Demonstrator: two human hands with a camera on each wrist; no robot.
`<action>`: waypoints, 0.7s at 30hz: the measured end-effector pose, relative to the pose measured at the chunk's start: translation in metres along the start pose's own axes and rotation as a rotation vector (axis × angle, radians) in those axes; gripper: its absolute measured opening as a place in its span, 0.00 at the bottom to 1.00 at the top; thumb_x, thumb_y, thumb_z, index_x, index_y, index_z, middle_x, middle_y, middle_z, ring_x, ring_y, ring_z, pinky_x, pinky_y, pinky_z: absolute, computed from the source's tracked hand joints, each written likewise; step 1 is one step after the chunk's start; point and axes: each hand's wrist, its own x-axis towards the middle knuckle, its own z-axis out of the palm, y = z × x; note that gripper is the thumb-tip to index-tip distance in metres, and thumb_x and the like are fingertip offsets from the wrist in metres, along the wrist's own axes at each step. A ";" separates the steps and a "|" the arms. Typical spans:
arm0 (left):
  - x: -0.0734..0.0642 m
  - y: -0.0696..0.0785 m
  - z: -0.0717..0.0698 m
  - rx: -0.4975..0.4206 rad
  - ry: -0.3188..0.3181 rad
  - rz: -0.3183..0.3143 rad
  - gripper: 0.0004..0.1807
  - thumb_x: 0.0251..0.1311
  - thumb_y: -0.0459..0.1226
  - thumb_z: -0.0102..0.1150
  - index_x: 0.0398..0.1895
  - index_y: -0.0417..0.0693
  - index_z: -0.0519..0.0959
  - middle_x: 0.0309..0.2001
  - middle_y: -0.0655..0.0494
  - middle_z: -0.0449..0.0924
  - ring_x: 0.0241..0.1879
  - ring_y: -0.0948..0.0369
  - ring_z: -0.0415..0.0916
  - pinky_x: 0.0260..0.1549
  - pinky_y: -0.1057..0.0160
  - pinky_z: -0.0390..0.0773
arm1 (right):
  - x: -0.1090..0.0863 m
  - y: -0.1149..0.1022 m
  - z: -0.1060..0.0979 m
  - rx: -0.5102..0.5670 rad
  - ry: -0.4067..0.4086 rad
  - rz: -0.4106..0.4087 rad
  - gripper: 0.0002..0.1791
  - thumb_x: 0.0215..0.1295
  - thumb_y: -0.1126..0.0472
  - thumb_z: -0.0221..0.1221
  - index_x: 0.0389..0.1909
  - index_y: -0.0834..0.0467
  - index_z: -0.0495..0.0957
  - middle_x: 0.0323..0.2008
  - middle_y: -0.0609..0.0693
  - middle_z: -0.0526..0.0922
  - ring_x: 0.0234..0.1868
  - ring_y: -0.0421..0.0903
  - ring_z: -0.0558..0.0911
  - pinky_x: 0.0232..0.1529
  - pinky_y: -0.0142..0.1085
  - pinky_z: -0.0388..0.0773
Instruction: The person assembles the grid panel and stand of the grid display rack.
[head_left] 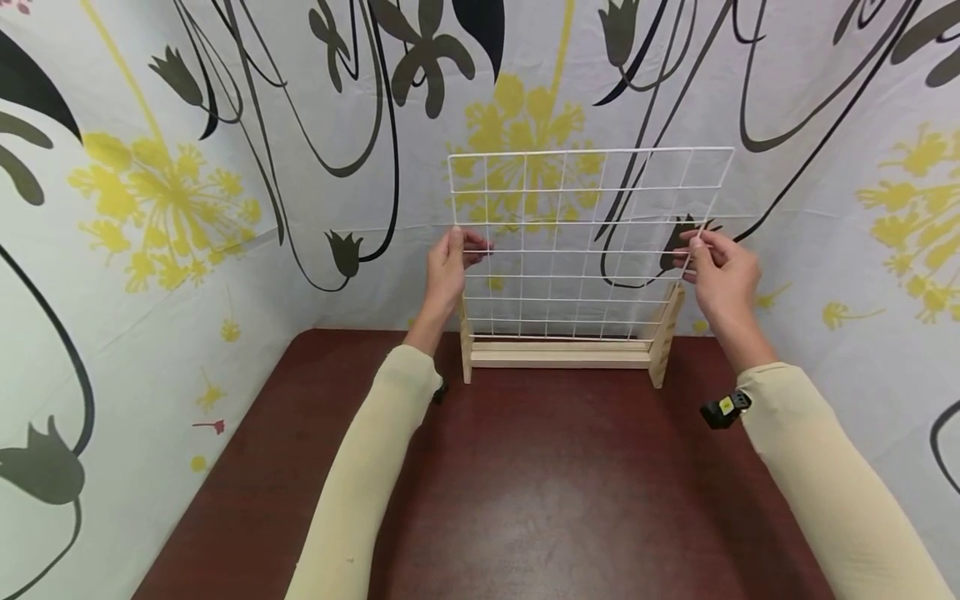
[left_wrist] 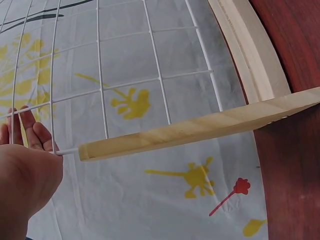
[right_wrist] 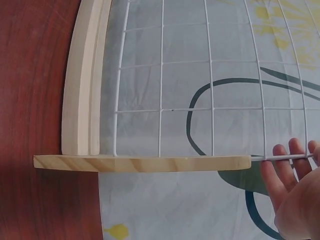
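Note:
A white wire grid panel (head_left: 555,251) stands upright between the side pieces of a pale wooden stand (head_left: 561,361) on the dark red-brown table. My left hand (head_left: 448,265) grips the panel's left edge wire, thumb in front and fingers behind, just above the stand's left side piece (left_wrist: 200,129). On the opposite edge, my right hand (head_left: 722,268) pinches the wire between thumb and fingers, above the right side piece (right_wrist: 145,163). The panel's lower part sits between these wooden sides, with its bottom wire close over the stand's crossbar (right_wrist: 82,80).
Behind the table (head_left: 525,483) hangs a pale cloth (head_left: 420,192) printed with grey plants and yellow flowers, close to the back of the stand. The cloth also runs along the left and right sides. A small dark camera (head_left: 725,408) is strapped at the right wrist.

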 end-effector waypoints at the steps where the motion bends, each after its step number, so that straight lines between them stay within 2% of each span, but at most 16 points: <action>1: 0.000 0.000 0.000 -0.001 -0.004 -0.004 0.26 0.86 0.46 0.36 0.44 0.35 0.79 0.45 0.36 0.88 0.42 0.62 0.88 0.61 0.40 0.81 | 0.000 0.001 0.000 -0.007 0.002 -0.001 0.20 0.83 0.53 0.53 0.62 0.61 0.82 0.32 0.28 0.87 0.36 0.28 0.88 0.38 0.20 0.84; 6: -0.003 -0.002 -0.003 -0.001 -0.020 -0.010 0.25 0.86 0.46 0.36 0.45 0.36 0.79 0.47 0.33 0.87 0.49 0.51 0.88 0.62 0.42 0.81 | 0.001 0.003 0.001 -0.012 -0.007 -0.011 0.19 0.83 0.54 0.53 0.60 0.63 0.82 0.29 0.26 0.87 0.34 0.26 0.88 0.38 0.20 0.84; 10: -0.006 -0.004 -0.004 0.050 -0.020 -0.008 0.26 0.87 0.46 0.35 0.45 0.37 0.80 0.48 0.32 0.87 0.52 0.44 0.87 0.58 0.45 0.84 | 0.001 0.004 0.000 -0.002 -0.024 -0.016 0.19 0.83 0.56 0.53 0.60 0.65 0.81 0.28 0.23 0.86 0.33 0.25 0.87 0.38 0.20 0.84; 17: -0.008 -0.008 -0.008 0.126 -0.019 -0.018 0.27 0.87 0.48 0.36 0.45 0.38 0.82 0.49 0.39 0.89 0.54 0.49 0.86 0.64 0.39 0.78 | 0.000 0.009 0.001 -0.053 -0.017 -0.036 0.19 0.83 0.55 0.53 0.60 0.65 0.82 0.25 0.19 0.83 0.29 0.22 0.85 0.33 0.19 0.81; 21: -0.011 -0.009 -0.011 0.156 -0.024 -0.025 0.27 0.87 0.48 0.35 0.47 0.38 0.82 0.52 0.41 0.89 0.55 0.51 0.85 0.65 0.42 0.78 | 0.001 0.013 0.002 -0.108 -0.008 -0.076 0.19 0.83 0.55 0.53 0.57 0.64 0.83 0.24 0.15 0.80 0.27 0.20 0.84 0.30 0.18 0.78</action>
